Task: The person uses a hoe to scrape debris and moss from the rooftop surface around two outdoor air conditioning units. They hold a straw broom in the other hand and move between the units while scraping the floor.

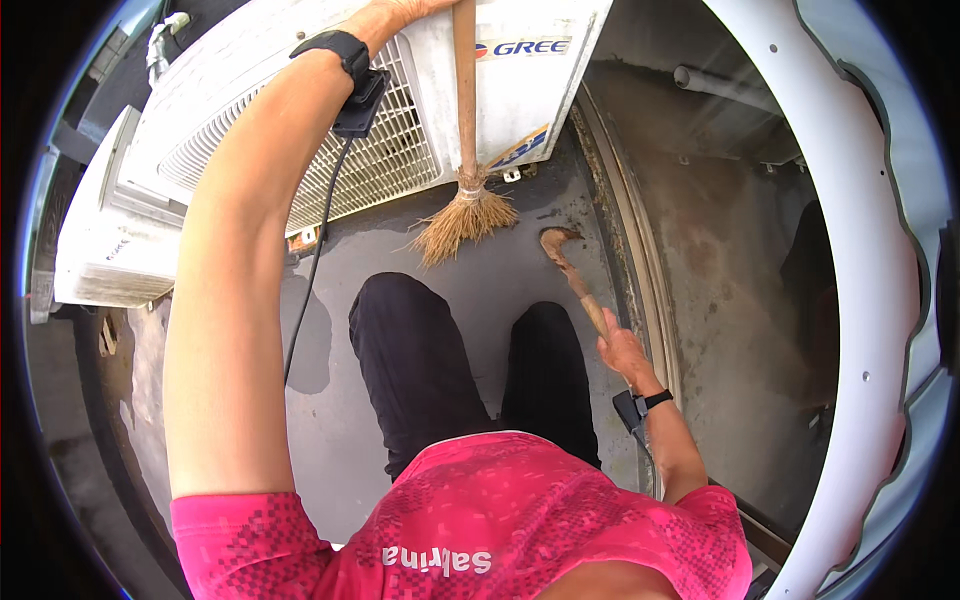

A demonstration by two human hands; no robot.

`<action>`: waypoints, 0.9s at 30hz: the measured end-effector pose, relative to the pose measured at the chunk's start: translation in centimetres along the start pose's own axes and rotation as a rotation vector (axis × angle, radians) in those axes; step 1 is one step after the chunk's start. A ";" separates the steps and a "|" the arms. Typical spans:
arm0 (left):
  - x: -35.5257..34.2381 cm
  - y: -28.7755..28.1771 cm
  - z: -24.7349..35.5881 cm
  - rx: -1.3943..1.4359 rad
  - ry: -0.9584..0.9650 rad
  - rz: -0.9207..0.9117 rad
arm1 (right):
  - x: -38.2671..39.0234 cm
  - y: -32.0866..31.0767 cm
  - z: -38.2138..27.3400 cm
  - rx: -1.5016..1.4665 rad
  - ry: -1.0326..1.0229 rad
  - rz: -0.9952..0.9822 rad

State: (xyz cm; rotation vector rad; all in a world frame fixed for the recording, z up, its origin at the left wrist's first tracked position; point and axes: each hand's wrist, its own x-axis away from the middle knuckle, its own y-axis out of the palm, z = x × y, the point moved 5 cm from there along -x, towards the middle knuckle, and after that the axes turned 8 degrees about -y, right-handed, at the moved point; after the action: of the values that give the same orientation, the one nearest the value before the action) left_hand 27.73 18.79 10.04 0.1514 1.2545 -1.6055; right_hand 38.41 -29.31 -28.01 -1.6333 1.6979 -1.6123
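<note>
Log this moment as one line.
left hand: grips broom | right hand: holds curved stick | white outdoor unit ahead

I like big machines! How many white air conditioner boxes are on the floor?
2. One air conditioner box stands at the top, behind the broom held by the left hand. The other box sits at the left edge. More may be out of view.

A wooden-handled broom with a tan straw head (465, 190) stands upright, bristles splayed just above the dark wet floor. A brown wooden stick with a hooked tip (570, 270) slants down, tip resting on that floor.
</note>
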 end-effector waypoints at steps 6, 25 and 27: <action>13.0 -3.1 -0.2 0.600 -0.272 -0.019 | -0.2 -2.8 2.3 0.027 0.025 -0.065; 32.1 -33.4 -2.9 0.595 -0.469 0.922 | -22.4 1.6 -13.2 0.215 -0.322 0.135; 34.6 -33.6 -4.3 0.531 -0.482 0.931 | -22.4 2.2 -13.7 0.157 -0.380 0.086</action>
State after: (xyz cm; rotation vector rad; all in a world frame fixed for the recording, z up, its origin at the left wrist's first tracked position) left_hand -15.48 -2.97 7.63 0.5536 0.2577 -1.0055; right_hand 33.49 -4.59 -35.62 -1.6384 1.3919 -1.2619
